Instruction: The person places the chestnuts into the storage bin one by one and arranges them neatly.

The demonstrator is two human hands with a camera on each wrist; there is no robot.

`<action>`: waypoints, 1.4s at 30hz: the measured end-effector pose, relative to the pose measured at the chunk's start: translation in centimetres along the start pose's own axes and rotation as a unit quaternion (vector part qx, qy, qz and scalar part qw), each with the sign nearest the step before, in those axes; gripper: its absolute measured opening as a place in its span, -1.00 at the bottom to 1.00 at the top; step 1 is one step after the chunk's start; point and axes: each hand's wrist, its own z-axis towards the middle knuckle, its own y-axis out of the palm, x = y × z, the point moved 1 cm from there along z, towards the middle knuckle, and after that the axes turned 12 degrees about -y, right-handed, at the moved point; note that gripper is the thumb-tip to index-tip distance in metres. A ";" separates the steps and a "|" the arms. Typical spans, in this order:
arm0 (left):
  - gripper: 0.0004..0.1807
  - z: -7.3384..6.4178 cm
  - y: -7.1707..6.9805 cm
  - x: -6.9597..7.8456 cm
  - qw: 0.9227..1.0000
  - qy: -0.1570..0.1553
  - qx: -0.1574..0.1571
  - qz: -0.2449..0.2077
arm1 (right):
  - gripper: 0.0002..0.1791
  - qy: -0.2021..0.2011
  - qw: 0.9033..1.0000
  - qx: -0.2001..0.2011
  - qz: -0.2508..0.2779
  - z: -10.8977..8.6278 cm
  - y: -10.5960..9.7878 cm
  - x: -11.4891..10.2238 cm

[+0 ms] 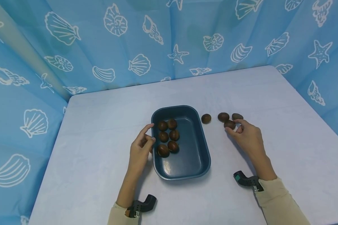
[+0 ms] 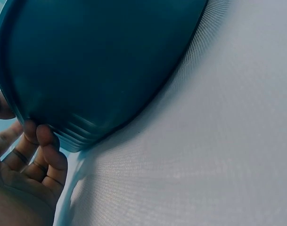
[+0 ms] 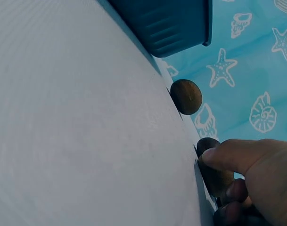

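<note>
A dark blue tray sits on the table with several brown chestnuts in two columns along its left side. At its left rim, my left hand holds the edge with thumb and fingers; in the left wrist view, curled fingertips touch the outer wall. To the right of the tray, my right hand pinches a chestnut between thumb and fingers, at table level. Right behind it lie another chestnut and a darker one. A single chestnut rests nearer the tray's right edge.
A white cloth covers the table. Blue curtains printed with shells hang behind it and along its sides. Each wrist wears a black camera mount.
</note>
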 end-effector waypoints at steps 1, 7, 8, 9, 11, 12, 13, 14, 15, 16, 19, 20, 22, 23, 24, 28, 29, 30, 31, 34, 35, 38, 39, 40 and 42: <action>-0.49 -0.2 0.0 0.4 1.000 -0.001 0.000 0.001 | -0.43 0.001 1.000 -0.002 -0.001 0.0 0.0 0.0; -0.50 -1.1 0.1 1.8 1.000 0.003 0.000 0.006 | -0.41 -0.004 1.000 0.000 -0.004 0.0 0.2 0.0; -0.50 -1.1 0.1 1.8 1.000 0.004 0.001 0.008 | -0.42 -0.006 1.000 0.002 -0.004 0.0 0.2 0.0; -0.50 -1.1 0.1 1.8 1.000 0.005 0.001 0.008 | -0.43 -0.009 1.000 0.005 -0.006 0.0 0.2 0.0; -0.50 -1.1 0.1 1.8 1.000 0.002 0.001 0.009 | -0.44 -0.010 1.000 0.007 -0.006 -0.1 0.2 0.1; -0.50 -1.1 0.2 1.8 1.000 0.001 0.000 0.010 | -0.44 -0.009 1.000 0.007 -0.005 -0.1 0.2 0.1; -0.50 -1.1 0.1 1.8 1.000 0.002 -0.001 0.010 | -0.44 -0.008 1.000 0.005 -0.004 -0.1 0.2 0.1; -0.50 -1.1 0.1 1.8 1.000 0.001 -0.002 0.009 | -0.44 -0.005 1.000 0.003 -0.004 -0.1 0.1 0.0; -0.50 -1.1 0.0 1.8 1.000 0.002 -0.004 0.008 | -0.44 -0.004 1.000 0.002 -0.004 -0.2 0.1 0.0; -0.50 -1.1 0.0 1.8 1.000 0.002 -0.006 0.006 | -0.43 -0.001 1.000 0.000 -0.003 -0.2 0.0 0.0; -0.49 -1.1 0.0 1.8 1.000 0.003 -0.009 0.005 | -0.43 0.003 1.000 -0.005 -0.002 -0.4 -0.3 -0.1; -0.49 -1.1 -0.1 1.8 1.000 0.003 -0.009 0.004 | -0.42 0.003 1.000 -0.006 -0.002 -0.4 -0.4 -0.2; -0.50 -1.1 -0.1 1.8 1.000 0.003 -0.006 0.003 | -0.41 0.004 1.000 -0.009 0.004 -0.5 -0.5 -0.3; -0.49 -1.1 -0.1 1.8 1.000 0.002 -0.004 0.002 | -0.41 0.004 1.000 -0.010 0.006 -0.6 -0.6 -0.4; -0.49 -1.0 -0.1 1.8 1.000 0.002 -0.004 0.000 | -0.41 0.004 1.000 -0.010 0.011 -0.6 -0.6 -0.4; -0.49 -0.9 -0.1 1.7 1.000 0.002 -0.006 -0.002 | -0.45 -0.004 1.000 -0.009 0.030 -0.9 -0.7 -0.7; -0.49 -0.9 -0.1 1.7 1.000 0.002 -0.009 -0.004 | -0.47 -0.008 0.999 -0.007 0.033 -1.0 -0.7 -0.8; -0.49 -0.9 0.0 1.7 1.000 0.003 -0.011 -0.005 | -0.49 -0.012 0.999 -0.007 0.037 -1.1 -0.8 -1.0; -0.48 -0.9 0.0 1.6 1.000 0.003 -0.013 -0.006 | -0.50 -0.016 0.999 -0.007 0.040 -1.2 -0.8 -1.2; -0.48 -0.9 0.0 1.7 1.000 0.006 -0.018 -0.012 | -0.52 -0.035 0.998 -0.003 0.043 -1.5 -1.1 -1.8; -0.48 -0.9 0.0 1.7 1.000 0.007 -0.018 -0.014 | -0.53 -0.042 0.998 0.000 0.044 -1.6 -1.2 -2.0; -0.49 -0.9 0.0 1.7 1.000 0.009 -0.016 -0.014 | -0.55 -0.062 0.997 0.006 0.047 -1.8 -1.6 -2.9; -0.49 -0.9 -0.1 1.7 1.000 0.010 -0.014 -0.013 | -0.55 -0.067 0.997 0.006 0.048 -1.8 -1.8 -3.2; -0.49 -0.9 -0.1 1.7 1.000 0.010 -0.012 -0.013 | -0.56 -0.071 0.996 0.006 0.051 -1.8 -1.8 -3.5; -0.49 -0.9 -0.3 1.7 1.000 0.010 -0.010 -0.013 | -0.57 -0.076 0.996 0.001 0.055 -1.9 -2.0 -4.1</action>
